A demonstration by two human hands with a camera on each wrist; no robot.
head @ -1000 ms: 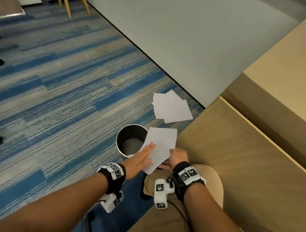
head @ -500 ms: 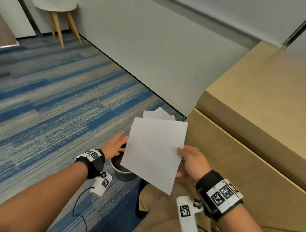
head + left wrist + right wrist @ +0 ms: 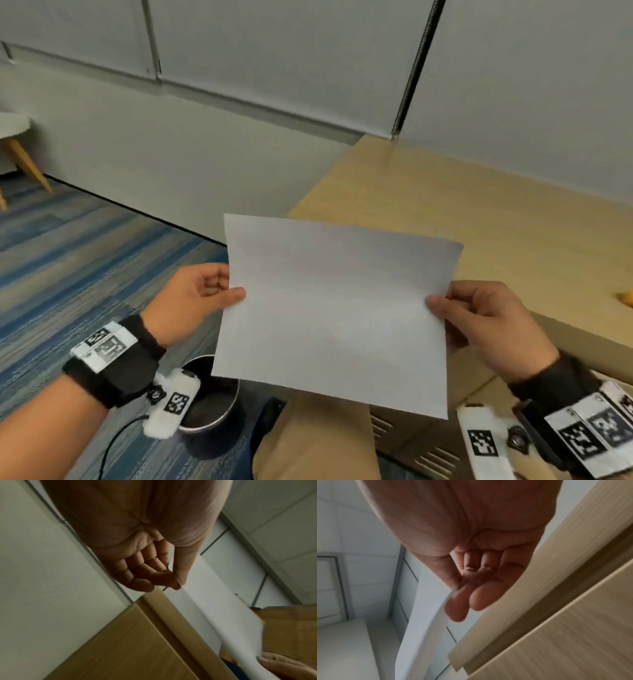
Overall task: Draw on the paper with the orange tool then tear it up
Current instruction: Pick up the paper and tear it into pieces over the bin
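Left hand (image 3: 188, 301), right hand (image 3: 489, 322) held apart, thumb and fingers pinching paper (image 3: 335, 308) edges

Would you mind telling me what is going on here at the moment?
A person holds a plain white sheet of paper up in the air, the left hand pinching its left edge and the right hand its right edge. The sheet is whole, with no marks visible on the side facing the head camera. A round metal bin stands on the blue striped carpet below it, beside a light wooden desk.

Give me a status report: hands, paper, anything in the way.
Left hand pinches paper at its left edge, right hand at its right. Held up, whole, no marks visible. Nothing blocking.
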